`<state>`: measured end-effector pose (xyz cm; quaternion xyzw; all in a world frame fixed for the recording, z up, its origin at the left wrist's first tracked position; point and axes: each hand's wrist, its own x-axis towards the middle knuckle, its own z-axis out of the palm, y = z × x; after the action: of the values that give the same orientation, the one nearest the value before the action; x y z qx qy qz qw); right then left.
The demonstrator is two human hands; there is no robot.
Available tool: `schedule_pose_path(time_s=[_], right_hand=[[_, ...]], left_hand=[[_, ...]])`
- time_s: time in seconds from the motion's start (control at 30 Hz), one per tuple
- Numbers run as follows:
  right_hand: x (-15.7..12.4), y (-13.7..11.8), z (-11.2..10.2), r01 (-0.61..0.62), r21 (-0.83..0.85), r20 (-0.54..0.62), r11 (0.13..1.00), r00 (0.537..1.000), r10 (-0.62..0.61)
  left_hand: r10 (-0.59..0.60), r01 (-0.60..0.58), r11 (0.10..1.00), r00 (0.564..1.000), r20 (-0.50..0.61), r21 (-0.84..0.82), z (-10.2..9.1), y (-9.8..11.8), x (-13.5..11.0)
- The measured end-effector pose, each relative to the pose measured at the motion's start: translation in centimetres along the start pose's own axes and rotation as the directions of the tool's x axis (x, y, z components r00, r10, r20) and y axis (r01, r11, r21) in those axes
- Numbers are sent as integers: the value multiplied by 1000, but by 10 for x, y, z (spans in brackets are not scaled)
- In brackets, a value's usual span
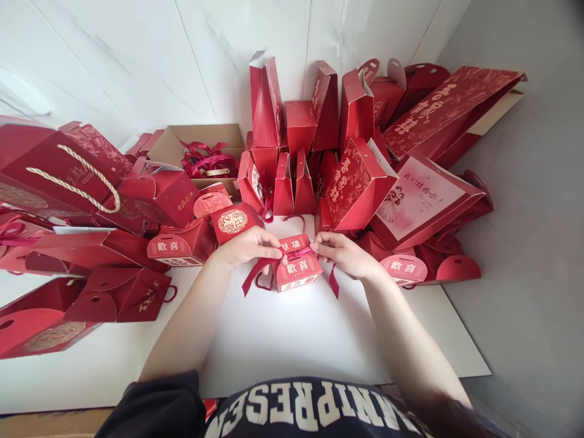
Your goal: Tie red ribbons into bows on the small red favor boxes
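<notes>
The fingers of the left hand (246,246) and right hand (343,252) are closed in a pinch on the dark red ribbon (298,252), one on each side of the small box (298,267). The box sits between and just below the fingers, on the table (274,347).

Handling: the ribbon is probably light, limp and slippery; pinch close to the crossing. The box looks like light, thin card, likely to dent under pressure; steady it by its side edges.

Surroundings: a round-emblem box (232,222) stands just beyond the left fingers, with a carton (196,137) of loose ribbons (205,159) farther out. Upright bags (265,100) crowd the space beyond both hands. A pink-panelled bag (417,194) beyond the right fingers may limit outward travel.
</notes>
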<state>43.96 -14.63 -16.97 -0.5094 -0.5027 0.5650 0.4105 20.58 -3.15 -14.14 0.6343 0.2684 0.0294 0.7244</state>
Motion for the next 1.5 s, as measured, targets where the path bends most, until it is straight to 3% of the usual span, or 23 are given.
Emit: schedule_pose_path(time_s=[0.13, 0.4, 0.63, 0.8, 0.97, 1.17, 1.27, 1.37, 1.5], right_hand=[[1, 1, 0, -4, 16, -17, 1000, 1000, 4], [4, 4, 3, 2, 96, -41, 995, 999, 2], [4, 5, 3, 43, 142, 1, 989, 999, -43], [5, 10, 0, 47, 135, -41, 990, 998, -42], [-2, 4, -6, -71, 90, 64, 993, 996, 65], [-13, -17, -4, -14, 82, 161, 997, 987, 0], [-12, -22, -1, -65, 90, 168, 994, 985, 49], [-9, -24, 2, -92, 42, 108, 995, 990, 87], [-3, -26, 7, 8, -210, -12, 978, 1000, -11]], left_hand=[[66, -65, 998, 995, -71, 17, 8, 9, -1], [120, -76, 966, 978, -168, 247, 17, 17, -1], [130, -112, 976, 988, -89, 185, 17, 13, -1], [95, -72, 979, 989, -116, 189, 13, 8, 2], [144, -118, 975, 981, -133, 187, 13, 6, 5], [225, -195, 957, 966, -125, 214, 15, 8, 3], [235, -185, 943, 958, -161, 276, 19, 9, 2], [235, -174, 926, 960, -151, 334, 23, 9, 1], [284, -191, 879, 946, -158, 436, 29, 7, 0]])
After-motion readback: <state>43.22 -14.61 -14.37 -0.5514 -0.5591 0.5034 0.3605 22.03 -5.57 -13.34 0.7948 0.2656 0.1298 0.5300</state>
